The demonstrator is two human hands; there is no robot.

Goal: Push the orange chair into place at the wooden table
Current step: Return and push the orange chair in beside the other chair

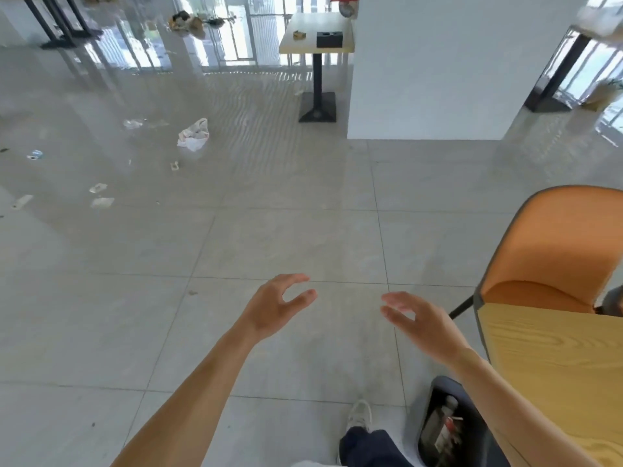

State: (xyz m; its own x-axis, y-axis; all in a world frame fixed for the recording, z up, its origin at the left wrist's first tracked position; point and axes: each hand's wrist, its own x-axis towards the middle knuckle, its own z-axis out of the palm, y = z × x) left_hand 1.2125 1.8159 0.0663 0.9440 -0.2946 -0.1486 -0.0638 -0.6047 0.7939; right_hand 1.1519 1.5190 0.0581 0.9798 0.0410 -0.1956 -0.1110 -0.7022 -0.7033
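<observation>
Both arms reach out over the bare tiled floor [236, 237], and neither hand touches anything. The left hand [274, 306] is held palm inward, its fingers [296, 279] curled and apart from the thumb, with an empty gap between them. The right hand [423, 323] mirrors it, its fingers [392, 299] loosely spread and a little blurred, also holding nothing. The two hands face each other across a stretch of floor.

Off to the right of the right hand's fingers, and a little beyond them, sits the orange chair [556, 251]. Its shell-shaped back stands upright and its hollow front faces toward the lower right, toward the wooden bench [553, 369]; the seat tucks under the near edge of that bench. One thin dark leg [461, 307] slants out toward the right wrist. The chair's back rises tall, its long axis roughly vertical. The bench top runs from just behind the right forearm out to the lower right corner, its grain running lengthwise.

Below the right forearm lies a dark bin [448, 423] with scraps in it, and beside it a white shoe [360, 416]. Well past the fingers, a crumpled white bag [194, 135] lies on the floor, and a small pedestal table [317, 38] stands by a white pillar [438, 69].
</observation>
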